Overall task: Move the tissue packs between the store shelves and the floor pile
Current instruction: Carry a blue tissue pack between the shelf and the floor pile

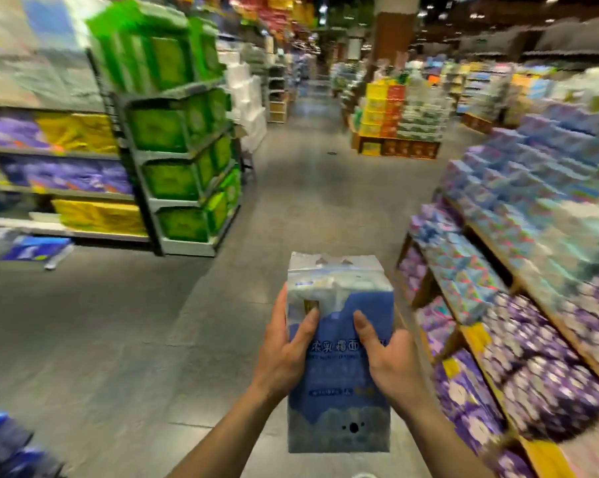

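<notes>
One Chinese-lettered blue tissue pack (339, 391)

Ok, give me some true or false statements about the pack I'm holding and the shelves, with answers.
1. The left hand and the right hand both grip the blue tissue pack. True.
2. The green packs stand on the right. False: they fill the grey rack on the left.
3. Purple packs lie on the low right shelves. True.
4. The blue tissue pack rests on the floor. False: it is held above it.
</notes>
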A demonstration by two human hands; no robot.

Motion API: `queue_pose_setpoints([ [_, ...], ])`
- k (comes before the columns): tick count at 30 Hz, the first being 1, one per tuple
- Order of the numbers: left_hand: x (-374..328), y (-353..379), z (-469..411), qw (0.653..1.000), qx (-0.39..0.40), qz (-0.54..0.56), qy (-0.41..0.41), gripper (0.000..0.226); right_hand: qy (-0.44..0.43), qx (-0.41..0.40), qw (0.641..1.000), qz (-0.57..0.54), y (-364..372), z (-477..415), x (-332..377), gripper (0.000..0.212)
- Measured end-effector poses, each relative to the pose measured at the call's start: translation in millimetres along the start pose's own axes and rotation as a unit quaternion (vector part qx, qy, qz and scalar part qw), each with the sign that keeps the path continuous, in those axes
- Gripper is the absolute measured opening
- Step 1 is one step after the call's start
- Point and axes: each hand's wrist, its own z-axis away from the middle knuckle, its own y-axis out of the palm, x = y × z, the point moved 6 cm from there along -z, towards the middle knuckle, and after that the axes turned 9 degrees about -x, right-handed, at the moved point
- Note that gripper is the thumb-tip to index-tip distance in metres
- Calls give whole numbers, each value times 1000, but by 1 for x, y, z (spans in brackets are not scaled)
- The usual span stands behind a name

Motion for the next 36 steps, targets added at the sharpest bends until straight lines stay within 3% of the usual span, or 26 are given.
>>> queue_pose_setpoints([
  [9, -3, -132, -169, 977, -203, -48, 44, 48, -33, 205, 972, -107, 240, -152, 19, 50],
  [15, 10, -234, -256, 945, -320, -52, 43, 60, -62, 328, 936, -110, 393, -205, 39, 58],
  [19, 25, -317, -310, 925, -370, -69, 59, 62, -55, 386, 911, -137, 505, -219, 41, 52],
  [26, 31, -481, -442, 922, -373, -76, 74, 78, -52, 395, 903, -160, 713, -258, 61, 48],
  [30, 2, -562, -536, 926, -341, -127, 103, 73, -65, 367, 913, -167, 820, -298, 94, 63],
  [36, -7, -663, -673, 934, -299, -141, 135, 72, -90, 346, 918, -170, 968, -369, 121, 59],
])
